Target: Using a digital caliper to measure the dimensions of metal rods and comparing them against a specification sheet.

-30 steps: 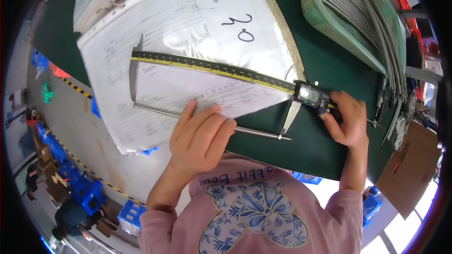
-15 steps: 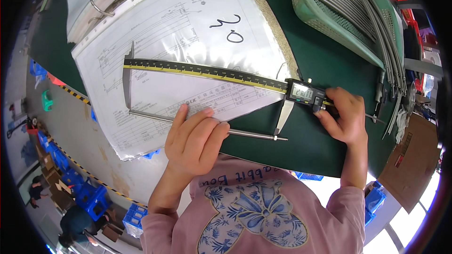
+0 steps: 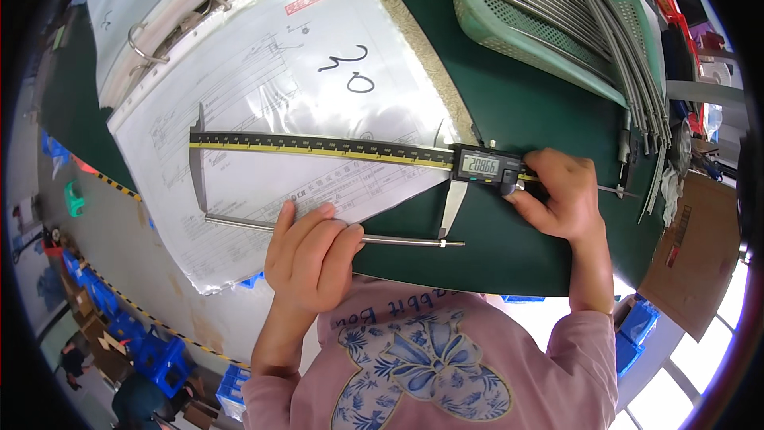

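Observation:
My left hand (image 3: 312,259) is closed round a thin metal rod (image 3: 406,240) that lies level, its left part over a plastic-sleeved drawing sheet (image 3: 263,103). Fingers of my right hand (image 3: 561,195) grip the slider end of a long digital caliper (image 3: 334,148), thumb below the display. The caliper's fixed jaw (image 3: 198,179) reaches down to the rod's left end. Its sliding jaw (image 3: 453,211) meets the rod at a small pale collar (image 3: 442,244) near the right end. Beyond the collar a short thinner tip sticks out. My palm hides the rod's middle.
A green plastic basket (image 3: 497,36) full of metal rods stands at the far right of the green table (image 3: 509,247). An open ring binder (image 3: 147,48) lies at the far left. A cardboard box (image 3: 688,247) is at the right; blue stools (image 3: 163,358) stand on the floor.
In the picture, the hands, caliper and rod sit slightly lower and further left, as does the sheet. The sliding jaw is a little nearer the fixed jaw, and the display reads differently.

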The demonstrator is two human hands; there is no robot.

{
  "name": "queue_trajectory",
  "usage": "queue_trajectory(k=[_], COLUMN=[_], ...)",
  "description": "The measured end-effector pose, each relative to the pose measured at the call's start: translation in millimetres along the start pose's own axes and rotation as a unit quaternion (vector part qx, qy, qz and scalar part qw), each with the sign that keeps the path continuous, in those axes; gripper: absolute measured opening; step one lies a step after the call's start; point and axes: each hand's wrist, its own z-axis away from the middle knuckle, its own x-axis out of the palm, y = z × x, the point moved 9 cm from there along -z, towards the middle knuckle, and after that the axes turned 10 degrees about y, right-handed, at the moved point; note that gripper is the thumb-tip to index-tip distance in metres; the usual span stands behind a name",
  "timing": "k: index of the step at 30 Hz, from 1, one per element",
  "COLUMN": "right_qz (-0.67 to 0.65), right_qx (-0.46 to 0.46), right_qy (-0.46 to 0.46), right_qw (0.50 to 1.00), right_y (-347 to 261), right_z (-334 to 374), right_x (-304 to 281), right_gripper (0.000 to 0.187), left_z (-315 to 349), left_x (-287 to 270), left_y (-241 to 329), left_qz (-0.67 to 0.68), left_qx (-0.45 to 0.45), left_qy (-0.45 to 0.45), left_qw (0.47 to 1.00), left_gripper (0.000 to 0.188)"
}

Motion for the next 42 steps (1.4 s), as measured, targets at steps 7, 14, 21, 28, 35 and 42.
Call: queue_trajectory(k=[7, 14, 21, 28, 35, 42], right_qz=[0.009, -0.002, -0.002, 0.017, 0.040, 0.055], right_qx=[0.014, 0.022, 0.040, 0.030, 0.053, 0.047], right_qy=[-0.005, -0.024, -0.030, -0.020, -0.031, -0.002], right_qw=[1.000, 0.999, 0.999, 0.999, 0.997, 0.997], right_y=[4, 1, 4, 15, 28, 27], right_z=[0, -1, 8, 14, 25, 21], right_x=[2, 7, 7, 9, 8, 7], right_gripper=[0.033, 0.033, 0.029, 0.030, 0.035, 0.042], left_z=[-2, 5, 7, 10, 7, 8], left_x=[5, 1, 1, 3, 7, 6], left_y=[-2, -6, -1, 7, 11, 14], left_qz=[0.007, 0.008, 0.015, 0.008, 0.031, 0.029], left_qx=[-0.001, -0.007, -0.011, -0.005, 0.009, 0.018], left_qy=[-0.009, -0.030, 0.009, 0.019, 0.013, 0.023], left_qw=[1.000, 0.999, 1.000, 1.000, 0.999, 0.999], left_gripper=[0.006, 0.012, 0.013, 0.009, 0.012, 0.013])
